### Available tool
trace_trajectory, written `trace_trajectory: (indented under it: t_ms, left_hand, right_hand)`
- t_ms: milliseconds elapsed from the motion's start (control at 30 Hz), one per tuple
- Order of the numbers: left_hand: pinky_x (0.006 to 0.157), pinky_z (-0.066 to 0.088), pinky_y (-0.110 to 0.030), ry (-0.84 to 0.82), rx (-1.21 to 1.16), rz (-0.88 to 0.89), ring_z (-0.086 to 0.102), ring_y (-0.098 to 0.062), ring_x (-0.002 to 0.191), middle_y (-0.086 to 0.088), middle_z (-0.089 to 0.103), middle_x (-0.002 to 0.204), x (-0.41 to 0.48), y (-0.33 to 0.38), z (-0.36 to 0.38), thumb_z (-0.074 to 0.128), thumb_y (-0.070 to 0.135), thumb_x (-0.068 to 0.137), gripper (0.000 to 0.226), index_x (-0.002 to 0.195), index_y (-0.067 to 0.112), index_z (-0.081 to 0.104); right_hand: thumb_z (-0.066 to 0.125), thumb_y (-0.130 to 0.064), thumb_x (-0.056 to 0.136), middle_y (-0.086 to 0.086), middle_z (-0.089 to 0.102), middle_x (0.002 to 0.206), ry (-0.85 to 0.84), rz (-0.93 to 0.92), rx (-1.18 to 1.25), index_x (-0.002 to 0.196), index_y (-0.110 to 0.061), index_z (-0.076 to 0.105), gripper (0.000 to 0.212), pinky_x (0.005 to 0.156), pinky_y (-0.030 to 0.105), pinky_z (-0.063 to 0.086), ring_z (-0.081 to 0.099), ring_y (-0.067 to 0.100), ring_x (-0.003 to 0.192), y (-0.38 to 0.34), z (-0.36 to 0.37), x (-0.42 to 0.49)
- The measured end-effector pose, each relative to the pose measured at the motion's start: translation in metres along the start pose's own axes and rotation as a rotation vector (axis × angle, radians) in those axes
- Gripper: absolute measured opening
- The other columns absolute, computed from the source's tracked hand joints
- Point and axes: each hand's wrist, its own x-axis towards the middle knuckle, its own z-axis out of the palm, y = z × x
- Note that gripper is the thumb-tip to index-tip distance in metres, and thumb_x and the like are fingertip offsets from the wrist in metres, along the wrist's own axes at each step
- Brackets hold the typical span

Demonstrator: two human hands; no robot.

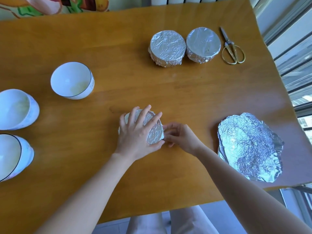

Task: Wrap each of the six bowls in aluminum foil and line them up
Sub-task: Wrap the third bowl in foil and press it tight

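Third bowl of six being wrapped, left of the foil stack
Its foil is pressed flat by the spread left hand and pinched at the rim by the curled right hand; two wrapped bowls are lined up beyond the stack, and three bare bowls are left unwrapped far left of it.

Two bowls partly beyond left edge

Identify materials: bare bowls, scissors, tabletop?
Bare bowls: likely glazed ceramic, glossy white with a thin dark rim line; melamine cannot be excluded.
Scissors: metal, with grey steel-looking blades and shiny gold-coloured loop handles, perhaps brass-plated.
Tabletop: wood or wood veneer, warm orange-brown with faint grain and a semi-gloss sheen.
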Motion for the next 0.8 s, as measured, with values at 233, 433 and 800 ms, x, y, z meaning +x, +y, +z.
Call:
trace_trajectory:
  t_ms: [233, 433, 800]
  left_hand:
    - [0.102, 0.030, -0.055, 0.004, 0.016, 0.003, 0.035, -0.034, 0.137, -0.001, 0.034, 0.157, 0.000, 0.001, -0.002, 0.049, 0.076, 0.074, 0.082, 0.147, 0.040, 0.040]
    - [0.102, 0.029, -0.055, 0.000, 0.018, -0.006, 0.035, -0.034, 0.138, 0.000, 0.033, 0.158, 0.000, 0.001, -0.002, 0.048, 0.077, 0.074, 0.083, 0.148, 0.041, 0.038]
    - [0.105, 0.029, -0.059, -0.042, -0.001, -0.006, 0.030, -0.034, 0.143, 0.000, 0.027, 0.161, 0.002, 0.000, -0.001, 0.046, 0.082, 0.072, 0.090, 0.151, 0.042, 0.033]
  right_hand:
    - [0.067, 0.004, 0.084, 0.011, 0.069, 0.085, -0.013, -0.014, -0.220, 0.096, -0.010, 0.075, 0.020, 0.049, 0.025, 0.049, 0.058, 0.020, 0.065, -0.013, 0.000, 0.012]
    - [0.057, 0.011, 0.079, 0.001, 0.073, 0.081, 0.094, -0.063, -0.240, 0.086, -0.016, 0.072, 0.032, 0.061, 0.031, 0.057, 0.064, 0.019, 0.058, -0.018, 0.011, 0.004]
    - [0.054, 0.010, 0.083, -0.002, 0.075, 0.091, 0.122, -0.021, -0.137, 0.109, -0.012, 0.072, 0.038, 0.071, 0.016, 0.051, 0.067, 0.000, 0.074, -0.015, 0.018, 0.001]
